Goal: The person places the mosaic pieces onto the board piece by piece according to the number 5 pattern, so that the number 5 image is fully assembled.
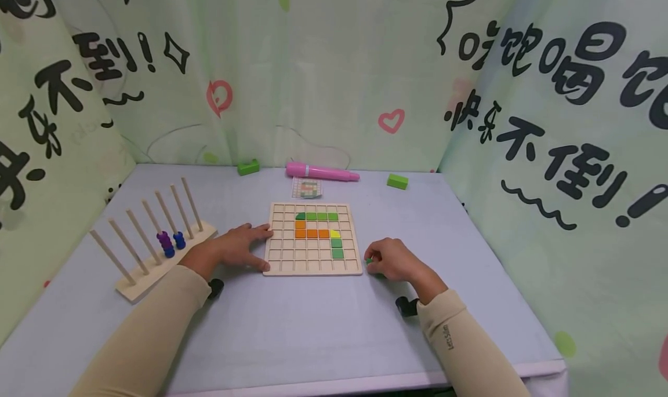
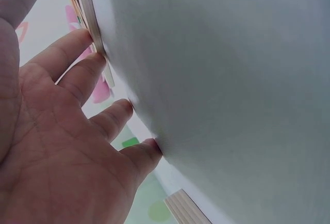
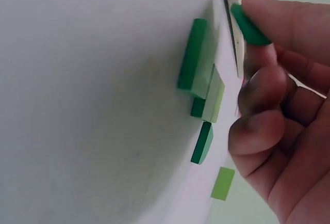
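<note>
The right hand (image 1: 392, 260) pinches a green tile (image 3: 249, 24) beside the wooden grid board (image 1: 313, 268); the left hand (image 1: 241, 247), fingers spread flat, steadies its edge.

Pale blue worktop (image 1: 313, 327) carries: grid board (image 1: 313, 268) centre, peg rack (image 1: 156, 252) left, pink pen (image 1: 320, 172), card (image 1: 307, 188), two green blocks (image 1: 248, 167) (image 1: 397, 181) at rear.

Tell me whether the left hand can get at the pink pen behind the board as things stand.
Probably yes: the left hand rests open at the wooden grid board's left edge, holding nothing, and the table between it and the pink pen looks bare.
</note>
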